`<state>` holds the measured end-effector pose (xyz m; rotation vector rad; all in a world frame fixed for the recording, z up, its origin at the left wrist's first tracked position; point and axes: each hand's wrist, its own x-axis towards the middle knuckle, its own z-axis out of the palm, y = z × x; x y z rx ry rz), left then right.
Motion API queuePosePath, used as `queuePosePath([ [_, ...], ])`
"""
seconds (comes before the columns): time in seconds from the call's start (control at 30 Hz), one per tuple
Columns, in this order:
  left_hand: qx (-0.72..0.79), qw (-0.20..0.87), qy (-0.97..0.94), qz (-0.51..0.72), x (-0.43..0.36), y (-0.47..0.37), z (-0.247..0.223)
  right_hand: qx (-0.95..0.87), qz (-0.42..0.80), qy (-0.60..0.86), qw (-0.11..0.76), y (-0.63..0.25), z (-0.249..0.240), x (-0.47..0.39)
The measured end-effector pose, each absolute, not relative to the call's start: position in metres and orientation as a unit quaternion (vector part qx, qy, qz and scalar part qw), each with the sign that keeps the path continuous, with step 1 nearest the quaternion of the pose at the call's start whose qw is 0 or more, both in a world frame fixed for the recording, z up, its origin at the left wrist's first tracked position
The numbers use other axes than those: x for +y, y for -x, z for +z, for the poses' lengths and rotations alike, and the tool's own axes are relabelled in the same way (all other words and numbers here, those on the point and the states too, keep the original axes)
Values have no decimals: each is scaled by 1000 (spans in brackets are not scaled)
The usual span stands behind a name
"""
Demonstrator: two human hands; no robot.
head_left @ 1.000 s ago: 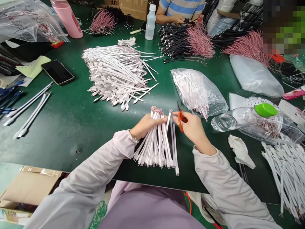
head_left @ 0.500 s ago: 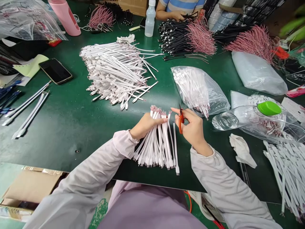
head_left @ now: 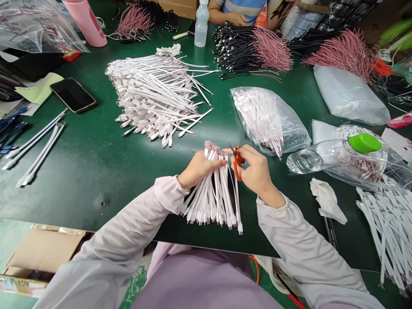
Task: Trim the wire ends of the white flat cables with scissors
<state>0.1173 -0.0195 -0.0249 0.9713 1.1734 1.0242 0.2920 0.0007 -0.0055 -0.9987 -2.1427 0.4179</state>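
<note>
My left hand (head_left: 201,167) is closed on a fanned bundle of short white cables (head_left: 210,199), thumb across them near their bared pinkish wire ends. The cables' plugs point down toward the table's front edge. In my right hand (head_left: 257,174) is a small pair of orange-handled scissors (head_left: 238,164), its dark tip pointing up and left. The scissors and fingers are at the right side of the bundle, by the wire ends of the outermost cables. Whether the blades touch a wire is too small to tell.
Beyond my hands lies a large heap of white cables (head_left: 157,98). A bag of cables (head_left: 260,116), a green-capped bottle (head_left: 309,159) and more white cables (head_left: 386,231) are on the right. A phone (head_left: 73,95) lies left. Across the table sits another person (head_left: 236,17).
My right hand and the scissors have moved left, up to the bundle's wire ends. My left hand keeps its hold. The other person's hands have shifted.
</note>
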Motion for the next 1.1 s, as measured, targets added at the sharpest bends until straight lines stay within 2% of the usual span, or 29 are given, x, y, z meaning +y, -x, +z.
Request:
queuePosePath([
  [0.13, 506, 612, -414, 444, -20, -118, -24, -823, 143, 402, 374, -292, -6, 1],
  [0.33, 505, 633, -397, 433, -21, -117, -20, -812, 197, 400, 376, -290, -6, 1],
  [0.63, 496, 616, -428, 437, -20, -119, -22, -813, 213, 403, 362, -290, -5, 4],
  [0.77, 488, 624, -432, 430, -21, -120, -18, -790, 221, 426, 382, -291, -5, 6],
  [0.97, 499, 622, -422, 432, -23, -121, -15, -691, 407, 486, 348, -287, -6, 9],
  [1.1, 490, 628, -430, 424, -23, -121, -11, -658, 434, 486, 378, -288, -9, 10],
])
